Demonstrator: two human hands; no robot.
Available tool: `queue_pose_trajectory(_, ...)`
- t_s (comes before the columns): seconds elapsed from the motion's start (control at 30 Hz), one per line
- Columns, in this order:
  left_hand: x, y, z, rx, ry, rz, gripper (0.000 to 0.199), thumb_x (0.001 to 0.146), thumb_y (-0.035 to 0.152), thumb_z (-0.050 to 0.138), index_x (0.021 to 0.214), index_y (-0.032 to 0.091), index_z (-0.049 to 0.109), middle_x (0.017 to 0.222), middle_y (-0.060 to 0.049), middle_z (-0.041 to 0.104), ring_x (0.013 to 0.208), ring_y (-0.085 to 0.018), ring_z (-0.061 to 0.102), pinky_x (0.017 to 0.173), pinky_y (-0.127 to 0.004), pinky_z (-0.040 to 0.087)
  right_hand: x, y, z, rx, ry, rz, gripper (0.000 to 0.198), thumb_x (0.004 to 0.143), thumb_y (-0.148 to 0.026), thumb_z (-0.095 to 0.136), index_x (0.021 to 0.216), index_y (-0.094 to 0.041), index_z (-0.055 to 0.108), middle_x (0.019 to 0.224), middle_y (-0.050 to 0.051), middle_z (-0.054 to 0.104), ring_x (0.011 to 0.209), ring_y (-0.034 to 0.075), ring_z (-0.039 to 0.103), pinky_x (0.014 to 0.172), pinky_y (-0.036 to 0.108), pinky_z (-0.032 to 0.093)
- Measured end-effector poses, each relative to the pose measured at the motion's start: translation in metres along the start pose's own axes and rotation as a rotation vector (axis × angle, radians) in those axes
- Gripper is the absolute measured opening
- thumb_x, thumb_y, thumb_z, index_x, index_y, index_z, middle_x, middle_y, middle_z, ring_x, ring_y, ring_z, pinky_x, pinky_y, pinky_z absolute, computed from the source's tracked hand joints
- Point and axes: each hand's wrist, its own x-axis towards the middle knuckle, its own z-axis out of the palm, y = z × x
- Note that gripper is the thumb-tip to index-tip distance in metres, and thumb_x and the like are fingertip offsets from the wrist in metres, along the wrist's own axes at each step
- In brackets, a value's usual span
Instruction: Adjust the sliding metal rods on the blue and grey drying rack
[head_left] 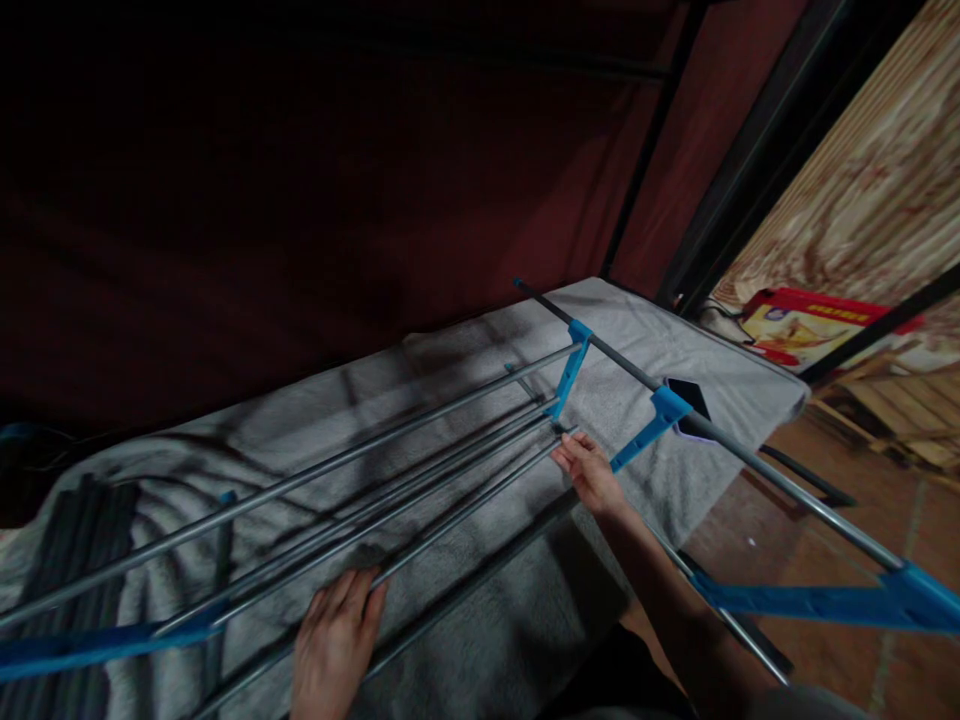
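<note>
A thin grey metal tube [472, 505] runs slantwise between my hands. My right hand [590, 472] pinches its far end between thumb and fingertips, close to a blue plastic bracket [568, 385]. Farther down the tube, my left hand [337, 635] is closed around it, palm down; the near end is hidden by that hand. Beside the held tube, a long metal tube [315, 470] and thinner parallel tubes join the blue bracket to another blue bracket [112, 645] at lower left. A thicker grey pole [795, 482] passes through several blue joints on the right.
The rack parts lie over a grey blanket [480, 345] on a bed. A dark phone [688, 395] lies beneath the pole. Several dark tubes [82, 570] are bundled at left. A red and yellow box [817, 320] and wooden slats [892, 410] stand beyond the bed.
</note>
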Motion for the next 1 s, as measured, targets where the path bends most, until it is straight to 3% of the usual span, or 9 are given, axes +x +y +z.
queue_pose_trajectory(0.17, -0.005, -0.005, 0.005, -0.002, -0.007, -0.063, 0.043, 0.107, 0.047, 0.037, 0.100, 0.022, 0.072, 0.090, -0.006, 0.078, 0.078, -0.022, 0.072, 0.076, -0.035, 0.052, 0.001, -0.003, -0.002, 0.032, -0.065, 0.033, 0.035, 0.058, -0.028, 0.098, 0.079, -0.026, 0.070, 0.092, -0.003, 0.079, 0.088, 0.013, 0.073, 0.082, 0.025, 0.061)
queue_pose_trajectory(0.33, -0.005, -0.006, 0.008, -0.005, -0.005, -0.043, 0.041, 0.108, 0.045, 0.036, 0.107, 0.023, 0.071, 0.094, -0.006, 0.080, 0.081, -0.023, 0.074, 0.075, -0.036, 0.055, 0.003, 0.000, -0.001, 0.035, -0.025, 0.053, 0.036, 0.060, -0.030, 0.098, 0.084, -0.024, 0.071, 0.089, -0.002, 0.079, 0.083, 0.012, 0.073, 0.078, 0.023, 0.061)
queue_pose_trajectory(0.57, 0.003, -0.003, 0.006, -0.057, 0.073, 0.002, 0.040, 0.109, 0.048, 0.038, 0.105, 0.021, 0.068, 0.089, -0.004, 0.079, 0.075, -0.020, 0.075, 0.069, -0.031, 0.057, 0.006, 0.002, 0.000, 0.047, 0.036, 0.065, 0.043, 0.056, -0.027, 0.100, 0.070, -0.023, 0.060, 0.072, -0.008, 0.070, 0.065, 0.006, 0.065, 0.072, 0.020, 0.060)
queue_pose_trajectory(0.8, 0.000, -0.004, 0.007, -0.047, 0.069, -0.017, 0.042, 0.109, 0.049, 0.038, 0.104, 0.020, 0.068, 0.089, -0.004, 0.079, 0.075, -0.020, 0.076, 0.069, -0.031, 0.058, 0.006, 0.004, 0.000, 0.030, 0.026, 0.042, 0.044, 0.055, -0.030, 0.101, 0.068, -0.024, 0.059, 0.062, -0.011, 0.061, 0.059, 0.005, 0.061, 0.069, 0.018, 0.059)
queue_pose_trajectory(1.0, -0.006, -0.008, 0.014, -0.061, 0.028, -0.033, 0.047, 0.108, 0.050, 0.036, 0.102, 0.022, 0.072, 0.092, -0.005, 0.080, 0.079, -0.022, 0.076, 0.072, -0.033, 0.059, 0.005, 0.004, -0.003, 0.020, -0.020, 0.037, 0.039, 0.055, -0.030, 0.101, 0.072, -0.024, 0.066, 0.082, -0.005, 0.075, 0.074, 0.008, 0.068, 0.076, 0.019, 0.060)
